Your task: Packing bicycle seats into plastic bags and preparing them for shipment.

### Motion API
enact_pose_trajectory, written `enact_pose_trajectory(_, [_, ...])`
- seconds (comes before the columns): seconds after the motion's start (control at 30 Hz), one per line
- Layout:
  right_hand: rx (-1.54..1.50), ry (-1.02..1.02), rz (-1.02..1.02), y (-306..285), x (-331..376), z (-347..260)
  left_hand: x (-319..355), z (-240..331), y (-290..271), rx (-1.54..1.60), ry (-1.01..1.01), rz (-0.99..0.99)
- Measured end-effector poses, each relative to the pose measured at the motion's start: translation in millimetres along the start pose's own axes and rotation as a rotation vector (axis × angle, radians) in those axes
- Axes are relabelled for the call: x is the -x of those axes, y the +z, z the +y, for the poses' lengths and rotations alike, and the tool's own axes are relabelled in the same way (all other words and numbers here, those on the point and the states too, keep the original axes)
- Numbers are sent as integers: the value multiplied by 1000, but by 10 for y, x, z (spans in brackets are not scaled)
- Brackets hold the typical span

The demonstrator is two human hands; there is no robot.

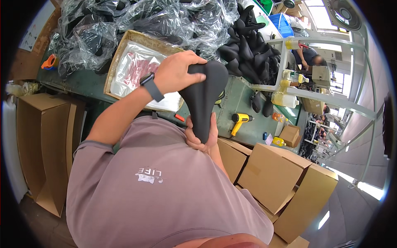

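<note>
Both hands (178,72) (201,138) clasping black saddle (203,97) above tray (120,51) (plastic-wrapped contents)

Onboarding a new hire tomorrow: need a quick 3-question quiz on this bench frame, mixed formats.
1. True or false: both hands grip the black bicycle saddle, the left hand on its wide rear end and the right hand on its narrow nose.
2. Multiple choice: the yellow heat gun lies where?
A. in the cardboard tray
B. on the green workbench, right of the held saddle
C. on a cardboard box
3. Fill in: the pile of black saddles sits beside a heap of clear ______.

Key: 1 true; 2 B; 3 plastic bags.
</note>
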State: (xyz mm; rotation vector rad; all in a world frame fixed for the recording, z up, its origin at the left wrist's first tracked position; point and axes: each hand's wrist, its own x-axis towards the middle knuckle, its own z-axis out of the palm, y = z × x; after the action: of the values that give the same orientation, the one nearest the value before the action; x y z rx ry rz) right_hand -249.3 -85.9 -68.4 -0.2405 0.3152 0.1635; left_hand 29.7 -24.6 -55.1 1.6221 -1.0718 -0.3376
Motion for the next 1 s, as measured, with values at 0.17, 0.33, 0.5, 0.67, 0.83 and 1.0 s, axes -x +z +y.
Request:
enact_pose_trajectory(0.17, [5,-12,117,116,-47,110,-288,-1090,385,643,-272,-11])
enact_pose_trajectory(0.33, [767,-446,637,356,227,248,139,-2219,1309,-211,-445,-207])
enact_pose_trajectory(0.5, [1295,-939,1247,-72,537,383,1152,-2666,1941,-527,-405,-375])
enact_pose_trajectory(0.67, [909,-491,1279,-359,794,697,1364,-2936,2068,-635,-320,-258])
enact_pose_trajectory(0.83, [789,-384,1296,-933,739,984,1238,-2520,2027,-603,-261,-173])
enact_pose_trajectory(1.0, [754,-281,1236,-1103,468,689,1262,-2699,2108,-481,-553,-269])
